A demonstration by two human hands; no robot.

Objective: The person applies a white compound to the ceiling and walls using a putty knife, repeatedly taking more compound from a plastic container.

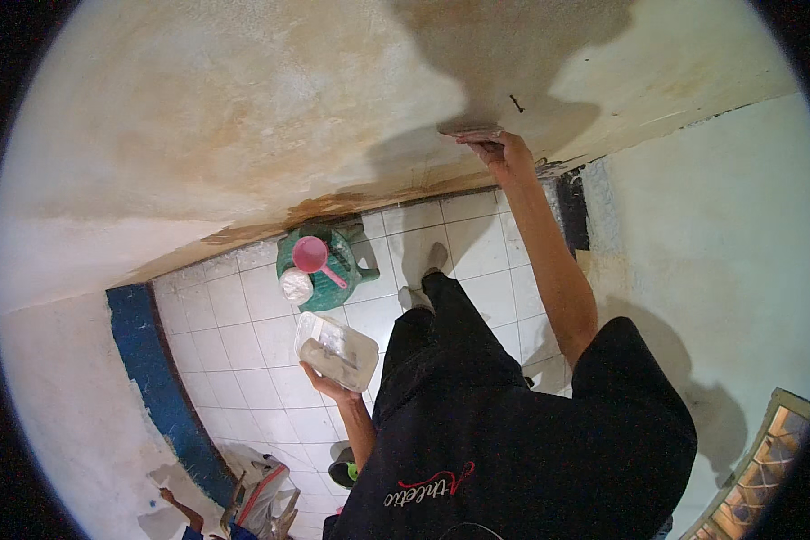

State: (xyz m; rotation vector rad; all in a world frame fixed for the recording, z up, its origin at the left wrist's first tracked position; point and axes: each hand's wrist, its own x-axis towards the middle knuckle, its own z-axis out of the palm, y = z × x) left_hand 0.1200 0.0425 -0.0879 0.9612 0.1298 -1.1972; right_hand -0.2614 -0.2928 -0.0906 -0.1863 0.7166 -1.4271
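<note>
2 hands are busy: the right hand has its grip closed on a flat trowel pressed against the stained wall, while the left hand cups a plastic tray of pale paste from beneath. Below, a green bucket with a pink scoop stands on the tiled floor.

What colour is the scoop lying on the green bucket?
Pink: the scoop shows best in the head view, on the green bucket.
</note>
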